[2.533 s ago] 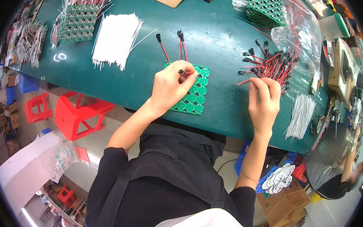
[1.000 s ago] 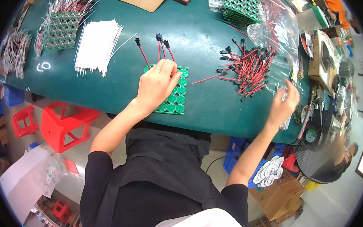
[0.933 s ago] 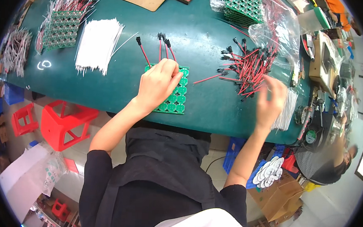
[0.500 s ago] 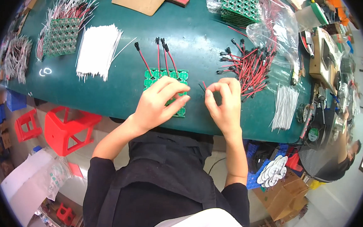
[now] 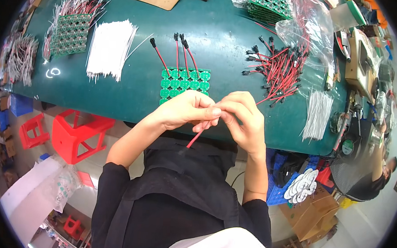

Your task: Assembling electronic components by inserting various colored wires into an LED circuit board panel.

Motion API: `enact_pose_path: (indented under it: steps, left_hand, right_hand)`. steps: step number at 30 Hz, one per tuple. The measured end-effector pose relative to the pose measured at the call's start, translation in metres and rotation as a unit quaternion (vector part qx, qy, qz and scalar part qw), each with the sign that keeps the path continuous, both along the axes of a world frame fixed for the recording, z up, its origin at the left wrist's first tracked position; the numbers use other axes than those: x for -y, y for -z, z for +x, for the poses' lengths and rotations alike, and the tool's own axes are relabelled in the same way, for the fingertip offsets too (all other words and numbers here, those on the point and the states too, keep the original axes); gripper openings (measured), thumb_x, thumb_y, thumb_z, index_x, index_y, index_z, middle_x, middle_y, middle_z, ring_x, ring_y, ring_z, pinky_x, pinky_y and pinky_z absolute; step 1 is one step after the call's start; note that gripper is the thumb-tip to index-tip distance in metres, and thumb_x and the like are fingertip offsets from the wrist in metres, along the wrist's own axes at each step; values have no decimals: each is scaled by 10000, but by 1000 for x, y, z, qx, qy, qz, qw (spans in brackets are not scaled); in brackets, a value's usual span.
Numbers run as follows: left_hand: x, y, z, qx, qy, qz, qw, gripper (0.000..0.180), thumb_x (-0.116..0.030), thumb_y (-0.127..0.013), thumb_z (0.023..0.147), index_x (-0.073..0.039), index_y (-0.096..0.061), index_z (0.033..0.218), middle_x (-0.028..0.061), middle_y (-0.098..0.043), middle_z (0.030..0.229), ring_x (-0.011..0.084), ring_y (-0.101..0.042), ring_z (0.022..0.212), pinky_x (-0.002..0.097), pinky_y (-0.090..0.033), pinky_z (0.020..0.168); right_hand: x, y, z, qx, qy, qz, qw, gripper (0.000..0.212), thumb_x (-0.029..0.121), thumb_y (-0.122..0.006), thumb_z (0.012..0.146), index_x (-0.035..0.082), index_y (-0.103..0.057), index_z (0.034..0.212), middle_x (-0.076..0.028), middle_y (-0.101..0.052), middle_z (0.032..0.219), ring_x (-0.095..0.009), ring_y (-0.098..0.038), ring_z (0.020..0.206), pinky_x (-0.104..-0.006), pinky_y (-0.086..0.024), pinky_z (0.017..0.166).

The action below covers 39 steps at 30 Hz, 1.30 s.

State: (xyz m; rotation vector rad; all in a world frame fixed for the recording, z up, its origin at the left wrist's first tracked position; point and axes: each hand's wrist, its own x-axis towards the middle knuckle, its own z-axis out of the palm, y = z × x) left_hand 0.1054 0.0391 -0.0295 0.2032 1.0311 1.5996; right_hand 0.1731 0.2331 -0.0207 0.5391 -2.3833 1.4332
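My two hands meet in front of my apron, at the near edge of the green table. Between the fingers of my left hand (image 5: 188, 110) runs a red and black connector lead (image 5: 195, 139), its one end hanging down toward me. My right hand (image 5: 242, 120) pinches at the same spot, its fingertips touching those of the left; the lead's other end is hidden there. Just beyond lies a green circuit board panel (image 5: 185, 83), partly covered by my left hand. Several leads with black plugs (image 5: 177, 54) stretch away from its far row.
A heap of red and black leads (image 5: 281, 72) lies right of the panel, with thin white wires (image 5: 317, 115) beside it. White wires (image 5: 110, 50) and another board panel (image 5: 71, 34) are at left. Stacked boards (image 5: 269, 5) stand at the back. Red stools (image 5: 79, 137) are below left.
My hands have come together and drawn nearer to me, off most of the panel. A lead held in the right hand is now between both hands. The view has shifted slightly.
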Motion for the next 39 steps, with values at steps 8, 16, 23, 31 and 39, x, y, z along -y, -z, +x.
enact_pose_path:
  steps: [8, 16, 23, 31, 39]
  left_hand:
    - [-12, -18, 16, -286, -244, -73, 924, 100, -30, -714, 863, -4, -696, 958, 58, -644, 983, 158, -637, 936, 277, -546, 806]
    - [-10, 7, -3, -539, -313, -183, 760, 114, -39, -699, 868, 6, -690, 972, 79, -679, 915, 139, -684, 810, 259, -551, 732]
    - [-17, 23, -5, -553, -305, -225, 742, 99, -24, -689, 857, 5, -627, 928, 86, -681, 883, 158, -698, 760, 269, -566, 669]
    - [-18, 29, -3, -564, -317, -231, 727, 87, -32, -691, 853, -12, -637, 917, 78, -678, 863, 159, -692, 734, 270, -555, 640]
    - [-17, 29, -2, -576, -304, -235, 722, 98, -9, -693, 839, -8, -630, 913, 80, -661, 859, 147, -679, 725, 263, -554, 637]
  right_hand:
    - [7, 13, 13, 125, 127, -166, 970, 72, 42, -669, 897, -14, -624, 887, -107, -623, 839, -198, -603, 743, -292, -486, 669]
    - [-22, 10, 11, 19, 180, 155, 971, 327, -79, -636, 769, 42, -661, 1072, -116, -631, 1010, -304, -592, 931, -388, -493, 820]
    - [-67, 16, 29, 48, 185, 367, 910, 371, -58, -614, 733, 46, -649, 1086, -89, -598, 1138, -285, -576, 997, -391, -469, 846]
    - [-55, 31, 15, 16, 195, 276, 941, 205, -21, -668, 806, -2, -639, 1008, -121, -608, 1070, -301, -596, 962, -397, -496, 829]
    - [-41, 32, 10, 3, 195, 265, 944, 241, 1, -694, 794, 36, -661, 1029, -92, -621, 1131, -280, -601, 1004, -380, -477, 853]
